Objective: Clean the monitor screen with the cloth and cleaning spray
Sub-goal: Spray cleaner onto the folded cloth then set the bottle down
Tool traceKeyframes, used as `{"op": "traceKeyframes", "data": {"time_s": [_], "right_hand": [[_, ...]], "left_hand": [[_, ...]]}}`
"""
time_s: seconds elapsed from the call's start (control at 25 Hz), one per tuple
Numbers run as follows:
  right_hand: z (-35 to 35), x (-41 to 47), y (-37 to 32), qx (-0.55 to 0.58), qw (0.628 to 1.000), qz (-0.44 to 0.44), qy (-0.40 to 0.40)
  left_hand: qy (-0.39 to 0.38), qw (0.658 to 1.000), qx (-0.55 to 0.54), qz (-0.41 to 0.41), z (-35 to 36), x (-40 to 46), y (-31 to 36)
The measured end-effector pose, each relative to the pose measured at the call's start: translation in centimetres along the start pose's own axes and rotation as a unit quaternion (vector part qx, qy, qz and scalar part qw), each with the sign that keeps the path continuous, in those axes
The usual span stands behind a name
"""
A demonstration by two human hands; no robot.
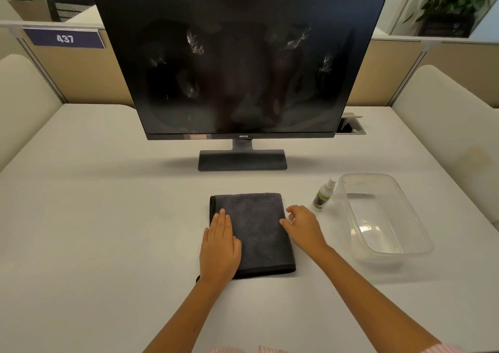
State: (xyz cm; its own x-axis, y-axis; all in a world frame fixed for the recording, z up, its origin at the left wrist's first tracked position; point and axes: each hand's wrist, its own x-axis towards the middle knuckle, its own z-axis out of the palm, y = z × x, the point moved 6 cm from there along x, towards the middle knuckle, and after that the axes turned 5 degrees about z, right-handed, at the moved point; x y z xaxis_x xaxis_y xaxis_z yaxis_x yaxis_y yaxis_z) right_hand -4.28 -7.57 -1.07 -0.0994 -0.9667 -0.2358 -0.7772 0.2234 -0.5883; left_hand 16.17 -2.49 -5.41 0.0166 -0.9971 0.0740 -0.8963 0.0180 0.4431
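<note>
A black monitor (237, 64) stands on its base at the back middle of the white desk, its dark screen showing smudgy streaks. In front of it lies a folded dark grey cloth (256, 228). My left hand (220, 247) rests flat on the cloth's left part, fingers straight. My right hand (302, 225) sits at the cloth's right edge with loosely bent fingers, its fingertips touching the edge. A small spray bottle (323, 196) with a green label and white nozzle stands upright just right of the cloth, apart from my right hand.
A clear plastic tub (421, 244) sits on the desk (108, 217) to the right of the bottle. A cable hatch (349, 127) lies behind the monitor's right corner. Beige partitions with a "437" sign (64, 38) and cream seat backs ring the desk.
</note>
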Motion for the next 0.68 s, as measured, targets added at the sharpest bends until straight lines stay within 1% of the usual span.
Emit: {"op": "traceKeyframes", "data": {"time_s": [0.08,0.12,0.2,0.28,0.44,0.52,0.68], "right_hand": [[0.7,0.2,0.3,0.01,0.998,0.063,-0.027],[0.9,0.3,0.5,0.043,0.994,0.093,-0.044],[1.0,0.4,0.8,0.142,0.976,0.144,-0.084],[0.8,0.4,0.9,0.213,0.954,0.168,-0.127],[1.0,0.3,0.5,0.255,0.937,0.156,-0.182],[0.9,0.2,0.1,0.279,0.933,0.137,-0.18],[-0.3,0.0,-1.6,0.312,0.934,0.094,-0.147]], "left_hand": [[0.003,1.0,-0.001,-0.001,0.0,0.0,0.0],[0.005,1.0,0.0,-0.001,0.0,0.0,0.0],[0.007,1.0,0.0,-0.003,0.0,0.0,0.0],[0.006,1.0,-0.006,-0.005,0.0,0.0,-0.1],[0.003,1.0,-0.012,-0.003,-0.1,0.0,-0.1],[0.008,1.0,-0.015,-0.001,-0.2,-0.1,-0.1],[0.005,1.0,-0.023,0.014,-0.5,-0.1,-0.4]]}}
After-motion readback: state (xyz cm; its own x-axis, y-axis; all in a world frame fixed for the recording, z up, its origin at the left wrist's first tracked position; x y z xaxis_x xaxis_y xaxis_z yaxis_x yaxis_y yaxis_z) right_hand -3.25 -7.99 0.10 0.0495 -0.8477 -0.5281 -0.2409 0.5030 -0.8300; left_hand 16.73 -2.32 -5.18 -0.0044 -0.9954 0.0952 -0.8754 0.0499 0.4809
